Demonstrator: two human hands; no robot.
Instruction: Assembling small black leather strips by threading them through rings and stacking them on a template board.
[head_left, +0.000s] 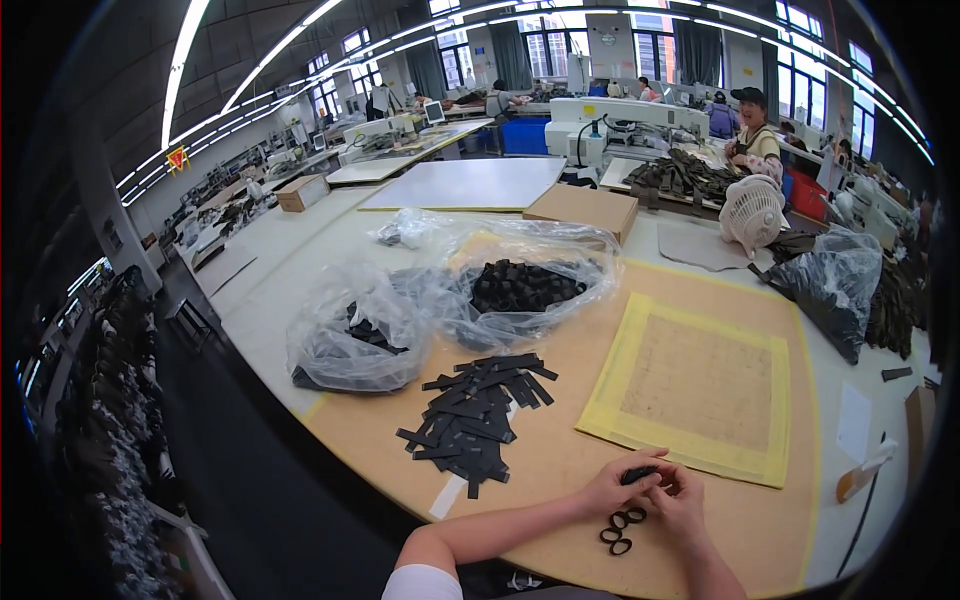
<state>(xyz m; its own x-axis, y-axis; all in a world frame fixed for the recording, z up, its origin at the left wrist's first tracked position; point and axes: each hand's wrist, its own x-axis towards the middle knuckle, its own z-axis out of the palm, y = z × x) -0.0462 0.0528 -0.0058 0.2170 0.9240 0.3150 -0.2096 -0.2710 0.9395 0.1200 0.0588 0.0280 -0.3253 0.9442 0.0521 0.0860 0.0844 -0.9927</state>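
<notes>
Both hands meet over the near right part of the tan table top. My left hand is closed on a small black strip, seemingly of webbing. My right hand is closed on the same piece from the other side; its fingertips partly hide it. Just below the hands lie several black rings. To the left is a loose pile of short black strips, with a white strip sticking out at its near end.
A yellow-edged board lies beyond my hands. Clear plastic bags of black pieces stand behind the pile. Further back are a cardboard box and a white fan. A person stands at the far right.
</notes>
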